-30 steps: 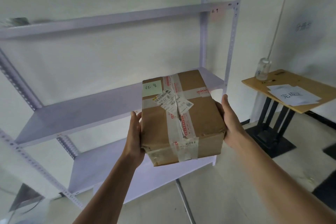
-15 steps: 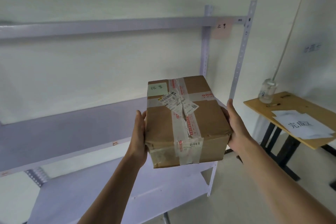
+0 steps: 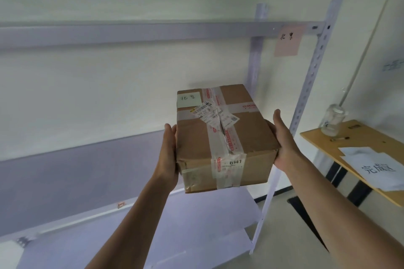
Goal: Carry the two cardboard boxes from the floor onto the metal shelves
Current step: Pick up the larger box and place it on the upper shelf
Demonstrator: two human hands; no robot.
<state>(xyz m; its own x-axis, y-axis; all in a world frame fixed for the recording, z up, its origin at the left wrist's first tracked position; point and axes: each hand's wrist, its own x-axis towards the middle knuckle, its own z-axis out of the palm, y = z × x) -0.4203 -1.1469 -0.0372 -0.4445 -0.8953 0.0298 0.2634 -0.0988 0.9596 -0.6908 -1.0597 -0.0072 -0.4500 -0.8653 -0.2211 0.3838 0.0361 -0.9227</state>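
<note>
A taped brown cardboard box (image 3: 247,137) with a green note and a torn shipping label on top hangs in the air in front of the metal shelves (image 3: 87,170). My left hand (image 3: 168,155) presses flat on its left side. My right hand (image 3: 284,144) presses on its right side. The box is level, held above the middle shelf's front edge near the right upright (image 3: 310,85). The top shelf rail (image 3: 153,31) runs across above it, with a pink note (image 3: 288,39) at its right end. No second box is in view.
A wooden side table (image 3: 358,142) stands to the right, carrying a glass jar (image 3: 333,121) and white paper sheets (image 3: 376,166). A lower shelf (image 3: 196,236) lies below the box. The white wall is close behind the shelves.
The box has risen in both hands towards the top shelf, and my view has tilted up and drawn closer to the shelves. My grip is unchanged.
</note>
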